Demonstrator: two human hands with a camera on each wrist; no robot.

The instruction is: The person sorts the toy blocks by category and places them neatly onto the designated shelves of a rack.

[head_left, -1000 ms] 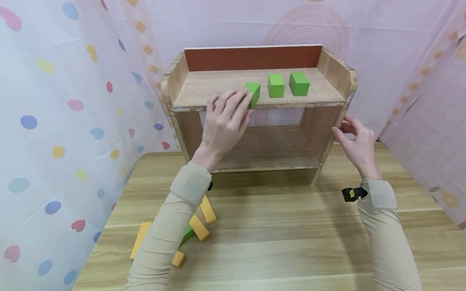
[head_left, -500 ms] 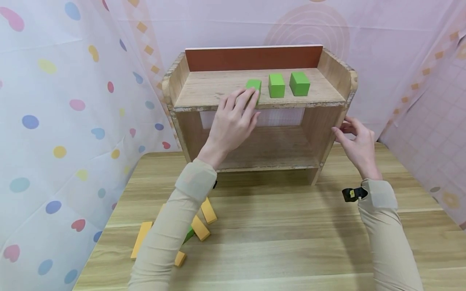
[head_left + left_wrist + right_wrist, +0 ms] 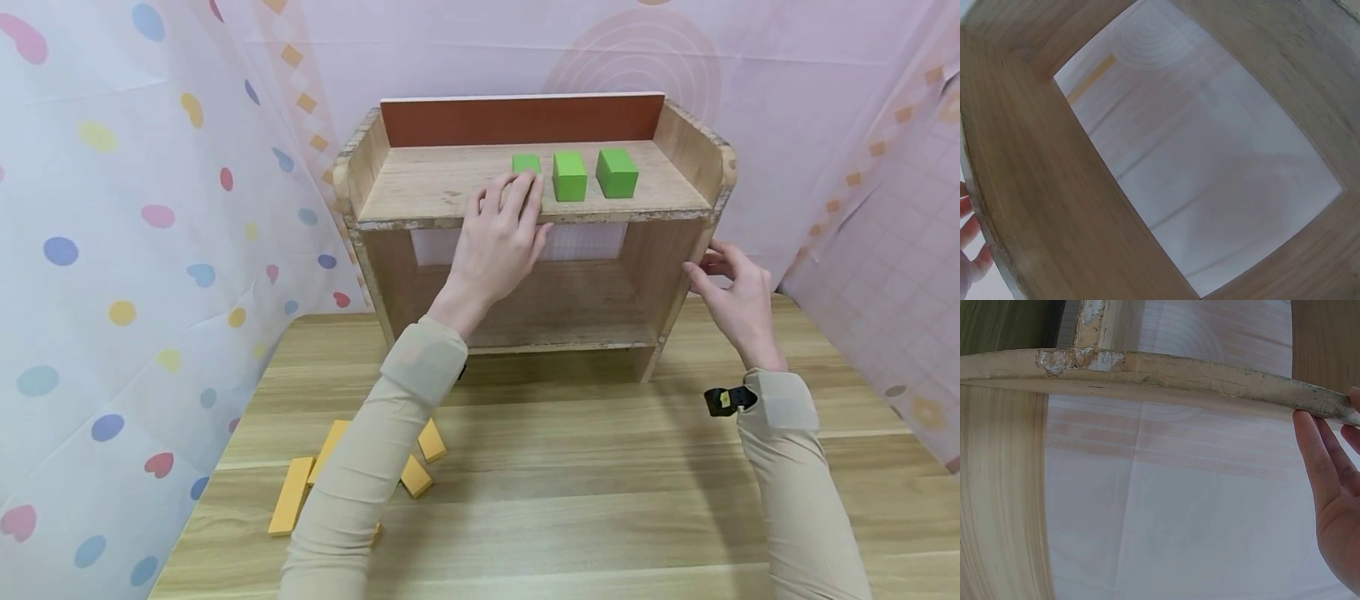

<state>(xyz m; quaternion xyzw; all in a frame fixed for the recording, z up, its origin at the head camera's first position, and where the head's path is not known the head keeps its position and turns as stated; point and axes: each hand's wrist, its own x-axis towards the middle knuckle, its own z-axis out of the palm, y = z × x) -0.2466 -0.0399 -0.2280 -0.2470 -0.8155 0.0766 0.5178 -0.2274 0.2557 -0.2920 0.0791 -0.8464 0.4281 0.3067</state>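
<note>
A small two-tier wooden shelf (image 3: 420, 179) stands on the table. My left hand (image 3: 498, 242) reaches over its front edge and grips a green block (image 3: 527, 162) on the top board, with the block's front hidden behind my fingers. To the right of it, another green block (image 3: 570, 177) and a third green block (image 3: 617, 173) stand in a row. My right hand (image 3: 738, 304) holds the front edge of the shelf's right side panel. In the right wrist view its fingertips (image 3: 1304, 422) meet the worn panel edge. From the left wrist, only fingertips (image 3: 969, 228) show beyond the top board.
Several yellow blocks (image 3: 291, 496) lie on the table (image 3: 570, 492) at the left front, partly under my left forearm. The shelf's lower compartment (image 3: 570, 300) has an open back. A dotted cloth (image 3: 150, 292) hangs at the left, with pink cloth behind the shelf.
My left hand has moved right with the green block, which has gone from tilted at the shelf's front edge to farther back, in line with the other green blocks. My right hand stays put.
</note>
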